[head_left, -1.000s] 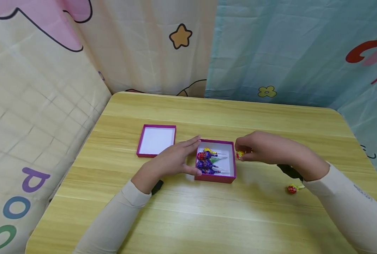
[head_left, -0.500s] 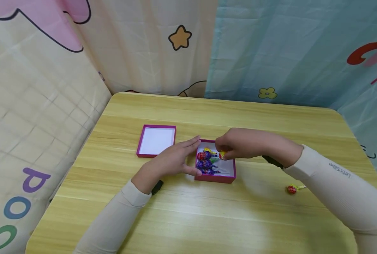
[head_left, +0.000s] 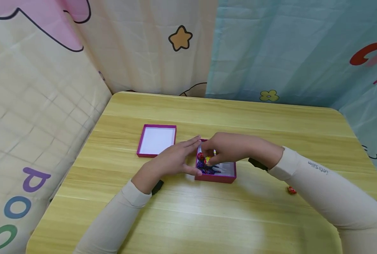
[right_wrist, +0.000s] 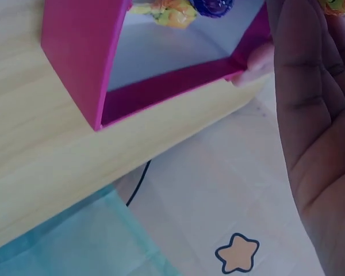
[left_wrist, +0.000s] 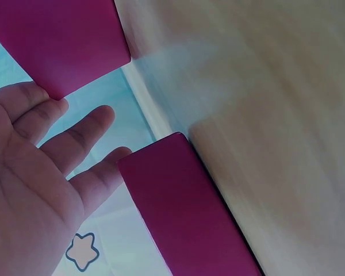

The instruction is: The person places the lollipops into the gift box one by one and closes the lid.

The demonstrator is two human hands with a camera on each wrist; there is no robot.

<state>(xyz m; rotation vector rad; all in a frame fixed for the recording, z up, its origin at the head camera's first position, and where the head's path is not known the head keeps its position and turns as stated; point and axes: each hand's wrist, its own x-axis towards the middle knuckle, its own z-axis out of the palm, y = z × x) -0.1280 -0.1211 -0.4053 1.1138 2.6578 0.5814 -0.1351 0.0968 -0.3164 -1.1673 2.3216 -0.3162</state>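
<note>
A magenta box (head_left: 215,179) with a white inside holds several wrapped lollipops (head_left: 202,165), purple and red ones showing. My left hand (head_left: 172,158) rests at its left side, fingers straight and thumb spread; in the left wrist view fingertips touch the magenta wall (left_wrist: 63,46). Over the box, my right hand (head_left: 229,146) pinches a yellow and red lollipop (head_left: 207,161) between thumb and fingers. The right wrist view catches only part of that wrapper (right_wrist: 338,6) beyond the palm. The right hand covers the box's far right part.
Left of the box lies the matching lid (head_left: 158,141), white inside facing up. Another red lollipop (head_left: 291,190) is on the wooden table (head_left: 182,218), partly hidden by the right sleeve. Printed curtains (head_left: 255,53) hang behind the table.
From right of the box, my right hand has moved left over it, carrying the yellow and red lollipop to the lollipops inside. The left hand has stayed in place.
</note>
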